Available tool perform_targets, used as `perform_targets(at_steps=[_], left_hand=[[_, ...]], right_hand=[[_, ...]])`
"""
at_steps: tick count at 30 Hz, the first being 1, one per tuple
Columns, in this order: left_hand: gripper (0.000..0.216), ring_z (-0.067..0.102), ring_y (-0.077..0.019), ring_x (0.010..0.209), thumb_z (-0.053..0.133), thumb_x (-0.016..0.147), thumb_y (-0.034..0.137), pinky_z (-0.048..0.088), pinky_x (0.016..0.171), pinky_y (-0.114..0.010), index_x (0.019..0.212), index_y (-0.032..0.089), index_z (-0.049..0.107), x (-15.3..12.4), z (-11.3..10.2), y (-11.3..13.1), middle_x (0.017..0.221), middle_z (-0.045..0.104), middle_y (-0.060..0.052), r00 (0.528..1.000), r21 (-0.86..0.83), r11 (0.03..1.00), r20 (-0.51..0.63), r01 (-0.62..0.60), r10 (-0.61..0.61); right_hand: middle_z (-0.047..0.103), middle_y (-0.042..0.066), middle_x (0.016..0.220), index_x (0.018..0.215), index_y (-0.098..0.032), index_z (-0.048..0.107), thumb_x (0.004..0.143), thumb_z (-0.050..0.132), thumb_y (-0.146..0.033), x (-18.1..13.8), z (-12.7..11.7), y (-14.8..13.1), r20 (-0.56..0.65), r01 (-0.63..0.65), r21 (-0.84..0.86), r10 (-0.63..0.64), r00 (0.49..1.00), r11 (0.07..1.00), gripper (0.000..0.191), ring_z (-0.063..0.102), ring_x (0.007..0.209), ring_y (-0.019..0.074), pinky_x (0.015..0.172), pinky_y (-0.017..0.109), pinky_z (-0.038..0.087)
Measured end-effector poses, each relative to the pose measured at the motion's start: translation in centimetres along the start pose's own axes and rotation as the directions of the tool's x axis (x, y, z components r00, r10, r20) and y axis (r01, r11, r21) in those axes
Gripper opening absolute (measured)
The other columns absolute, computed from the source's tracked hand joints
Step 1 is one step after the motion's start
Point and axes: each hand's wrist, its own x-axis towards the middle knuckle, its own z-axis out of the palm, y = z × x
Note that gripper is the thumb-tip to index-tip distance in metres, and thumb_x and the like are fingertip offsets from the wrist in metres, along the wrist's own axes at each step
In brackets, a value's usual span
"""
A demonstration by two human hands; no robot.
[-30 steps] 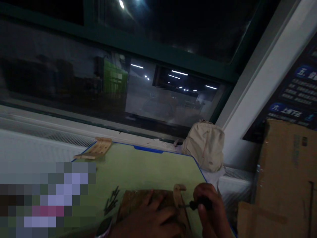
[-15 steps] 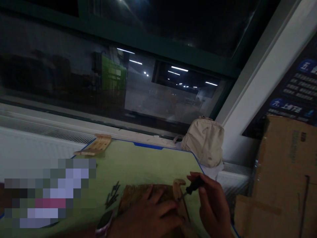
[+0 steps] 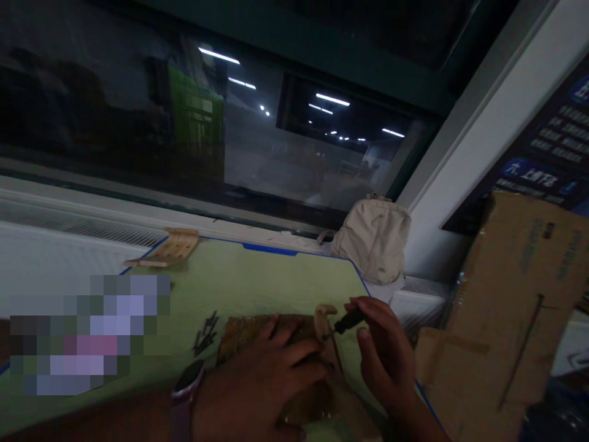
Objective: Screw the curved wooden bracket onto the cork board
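Observation:
My right hand [image 3: 389, 353] grips a screwdriver [image 3: 352, 320] by its dark handle, with the shaft slanting down to the left. Its tip is at a light wooden piece with a hooked end [image 3: 322, 319]; I cannot tell whether it sits in a hole. My left hand [image 3: 276, 368] lies flat with fingers spread over a brown, shiny-surfaced slab [image 3: 234, 334], its fingertips reaching the wooden piece. Several dark screws or nails [image 3: 205, 333] lie in a loose pile left of the slab.
The pale green tabletop [image 3: 257, 276] has a blue edge. Slatted wooden part [image 3: 177, 248] sits at its far left corner, with a pixelated patch nearer. Beyond are a beige backpack [image 3: 375, 239], a radiator [image 3: 69, 245] and a window. A large cardboard box [image 3: 510, 307] stands right.
The view has shifted, so the table and its things sit higher in the picture. My right hand still grips the screwdriver at the wooden piece, and my left hand stays on the slab.

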Motion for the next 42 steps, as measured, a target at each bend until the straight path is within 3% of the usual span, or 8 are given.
perform_targets(at_steps=[5, 10, 14, 20, 25, 30, 36, 42], left_hand=[[0.076, 0.035, -0.0436, 0.151, 0.083, 0.083, 0.042, 0.021, 0.124, -0.074, 0.152, 0.037, 0.051, 0.0, -0.1, 0.1, 0.156, 0.053, -0.003, 0.999, -0.019, 0.999, 0.034, 0.028, -0.027], [0.082, 0.030, -0.0459, 0.155, 0.083, 0.079, 0.030, 0.014, 0.126, -0.076, 0.154, 0.035, 0.051, 0.4, -0.7, 0.6, 0.160, 0.050, -0.003, 0.989, -0.013, 0.996, 0.125, 0.084, -0.081], [0.079, 0.028, -0.0460, 0.156, 0.082, 0.079, 0.030, 0.014, 0.126, -0.075, 0.153, 0.033, 0.053, 0.4, -0.6, 0.8, 0.162, 0.049, -0.004, 0.989, -0.009, 0.996, 0.117, 0.088, -0.086], [0.078, 0.032, -0.0471, 0.154, 0.080, 0.079, 0.027, 0.018, 0.124, -0.078, 0.152, 0.032, 0.053, 0.1, -0.1, 0.4, 0.162, 0.048, -0.006, 0.997, -0.029, 0.998, 0.066, 0.050, -0.048], [0.079, 0.031, -0.0474, 0.155, 0.081, 0.078, 0.029, 0.019, 0.124, -0.077, 0.152, 0.032, 0.054, 0.2, 0.0, 0.3, 0.159, 0.051, -0.006, 0.996, -0.025, 0.998, 0.075, 0.054, -0.052], [0.078, 0.032, -0.0487, 0.154, 0.080, 0.082, 0.032, 0.017, 0.123, -0.079, 0.154, 0.033, 0.052, 0.2, -0.1, 0.2, 0.160, 0.051, -0.006, 0.996, -0.030, 0.999, 0.076, 0.042, -0.040], [0.071, 0.036, -0.0460, 0.151, 0.080, 0.086, 0.046, 0.020, 0.123, -0.076, 0.151, 0.034, 0.052, 0.0, -0.1, 0.0, 0.153, 0.056, -0.005, 1.000, 0.022, 1.000, 0.030, -0.002, 0.002], [0.075, 0.040, -0.0445, 0.148, 0.079, 0.086, 0.050, 0.024, 0.123, -0.071, 0.152, 0.032, 0.049, 0.0, -0.1, -0.2, 0.157, 0.053, -0.002, 1.000, 0.078, 0.997, -0.006, -0.021, 0.022]], right_hand=[[0.078, 0.009, 0.110, 0.128, -0.028, 0.062, 0.101, 0.065, -0.020, 0.2, 1.0, -0.4, 0.001, -0.146, 0.155, 0.147, 0.989, 0.977, 0.028, 0.081, 0.091, 0.0207, 0.079, 0.038, 0.070], [0.071, 0.003, 0.098, 0.118, -0.028, 0.063, 0.093, 0.075, -0.020, 0.2, 0.3, 0.1, -0.084, -0.081, -0.001, 0.080, 0.993, 0.997, 0.029, 0.074, 0.076, 0.0159, 0.064, 0.029, 0.065], [0.074, 0.009, 0.106, 0.132, -0.028, 0.066, 0.099, 0.062, -0.021, 0.7, -0.9, -0.6, 0.045, 0.047, -0.135, -0.041, 0.998, 0.990, 0.033, 0.077, 0.094, 0.0227, 0.078, 0.038, 0.066], [0.075, 0.010, 0.131, 0.148, -0.035, 0.057, 0.102, 0.054, -0.016, 1.1, -0.5, -1.5, 0.207, 0.044, 0.027, -0.048, 0.977, 0.999, 0.050, 0.074, 0.122, 0.0251, 0.100, 0.046, 0.064], [0.077, 0.006, 0.110, 0.135, -0.033, 0.063, 0.100, 0.062, -0.014, 0.6, 0.6, -0.4, 0.067, -0.122, 0.168, 0.112, 0.991, 0.978, 0.040, 0.080, 0.100, 0.0197, 0.086, 0.037, 0.067], [0.068, 0.001, 0.094, 0.118, -0.028, 0.063, 0.089, 0.079, -0.019, 0.3, 0.5, 0.3, -0.130, -0.223, 0.057, 0.229, 0.965, 0.973, 0.034, 0.072, 0.077, 0.0147, 0.066, 0.026, 0.063], [0.071, 0.008, 0.109, 0.123, -0.028, 0.068, 0.100, 0.064, -0.026, 0.1, 0.0, -0.6, -0.033, -0.111, 0.080, 0.114, 0.993, 0.991, 0.023, 0.074, 0.100, 0.0214, 0.082, 0.038, 0.064], [0.081, 0.008, 0.101, 0.116, -0.030, 0.072, 0.098, 0.072, -0.031, 1.2, 0.1, -1.0, -0.043, -0.257, 0.208, 0.272, 0.961, 0.944, 0.019, 0.081, 0.090, 0.0217, 0.077, 0.035, 0.067]])
